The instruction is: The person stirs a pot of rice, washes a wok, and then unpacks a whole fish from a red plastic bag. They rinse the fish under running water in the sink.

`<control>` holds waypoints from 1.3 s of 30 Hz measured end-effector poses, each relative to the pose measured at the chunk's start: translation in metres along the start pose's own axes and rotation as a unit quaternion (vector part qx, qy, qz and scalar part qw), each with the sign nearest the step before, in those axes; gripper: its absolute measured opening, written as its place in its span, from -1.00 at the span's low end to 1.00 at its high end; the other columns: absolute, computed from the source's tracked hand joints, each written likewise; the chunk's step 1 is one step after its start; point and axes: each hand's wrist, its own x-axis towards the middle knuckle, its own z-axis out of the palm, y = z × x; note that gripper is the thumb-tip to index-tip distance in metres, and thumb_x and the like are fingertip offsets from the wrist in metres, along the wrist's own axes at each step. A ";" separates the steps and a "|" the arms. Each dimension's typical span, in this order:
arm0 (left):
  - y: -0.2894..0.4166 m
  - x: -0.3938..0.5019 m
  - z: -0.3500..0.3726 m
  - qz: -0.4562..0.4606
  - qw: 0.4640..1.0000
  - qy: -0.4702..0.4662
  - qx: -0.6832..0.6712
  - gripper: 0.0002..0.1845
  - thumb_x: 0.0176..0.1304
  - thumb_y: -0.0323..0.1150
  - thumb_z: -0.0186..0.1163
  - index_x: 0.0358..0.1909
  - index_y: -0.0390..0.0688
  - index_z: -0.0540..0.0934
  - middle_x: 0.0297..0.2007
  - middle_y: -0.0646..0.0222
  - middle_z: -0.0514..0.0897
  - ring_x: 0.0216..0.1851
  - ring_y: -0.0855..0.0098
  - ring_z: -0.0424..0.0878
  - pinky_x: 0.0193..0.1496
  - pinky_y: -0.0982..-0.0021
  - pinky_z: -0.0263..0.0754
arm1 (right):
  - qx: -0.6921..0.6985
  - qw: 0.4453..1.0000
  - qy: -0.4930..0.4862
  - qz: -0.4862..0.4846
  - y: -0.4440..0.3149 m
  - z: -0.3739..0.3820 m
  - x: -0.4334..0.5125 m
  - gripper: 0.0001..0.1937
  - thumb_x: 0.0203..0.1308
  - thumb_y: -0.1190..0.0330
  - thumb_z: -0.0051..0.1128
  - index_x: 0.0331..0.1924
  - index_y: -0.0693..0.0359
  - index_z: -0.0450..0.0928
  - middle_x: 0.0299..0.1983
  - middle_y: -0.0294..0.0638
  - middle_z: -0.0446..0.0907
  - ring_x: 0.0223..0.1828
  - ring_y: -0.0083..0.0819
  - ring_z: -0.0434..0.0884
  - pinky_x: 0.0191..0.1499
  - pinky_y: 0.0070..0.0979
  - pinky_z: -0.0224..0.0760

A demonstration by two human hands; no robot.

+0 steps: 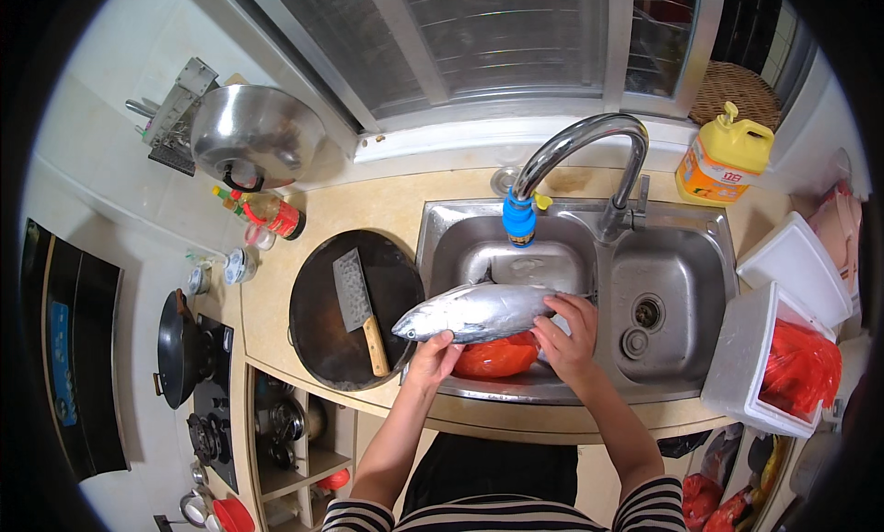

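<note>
A whole silver fish (483, 312) lies across both my hands above the left basin of a steel double sink (604, 366). Its head points left and its tail right. My left hand (436, 358) supports it just behind the head, thumb on its side. Near the tail, my right hand (570, 331) grips it from the other end. Beneath the fish, a red plastic bag (498, 358) sits in the basin, partly covered. Left of the sink, a cleaver (353, 290) with a wooden handle rests on a dark round chopping board (314, 325).
A chrome faucet (587, 128) with a blue nozzle arches over the left basin. To the right stand a white foam box (739, 366) holding a red bag, and a yellow detergent jug (725, 159). A large steel pot (255, 131) and a sauce bottle (276, 215) are at back left.
</note>
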 end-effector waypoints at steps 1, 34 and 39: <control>0.001 0.000 0.001 -0.002 1.000 -0.002 -0.003 -0.35 -0.10 -0.38 0.37 0.10 -0.19 0.35 0.00 0.32 0.49 0.08 0.35 0.41 0.20 0.28 0.25 | 0.002 1.000 0.001 -0.002 0.000 0.000 0.000 -0.61 -0.38 0.51 0.32 -0.28 0.08 0.57 -0.13 -0.24 0.50 -0.11 -0.24 0.47 -0.13 -0.35 0.30; 0.009 -0.003 -0.019 0.005 0.993 0.109 -0.031 -0.49 0.02 -0.49 0.22 0.06 -0.20 0.34 -0.01 0.30 0.48 0.05 0.31 0.44 0.17 0.20 0.33 | 0.603 0.616 -0.022 0.507 -0.009 -0.008 0.022 -0.85 0.14 0.46 0.09 -0.23 0.34 0.52 -0.28 -0.19 0.56 -0.31 -0.52 0.46 -0.16 -0.56 0.34; 0.008 0.009 -0.024 -0.007 0.980 0.187 0.059 -0.51 0.00 -0.52 0.24 0.01 -0.14 0.36 -0.05 0.34 0.49 0.00 0.35 0.47 0.04 0.29 0.40 | 0.229 0.857 0.004 0.462 0.108 -0.005 0.009 -0.86 -0.01 0.49 0.21 -0.31 0.27 0.57 -0.43 -0.25 0.61 -0.38 -0.52 0.56 -0.25 -0.58 0.41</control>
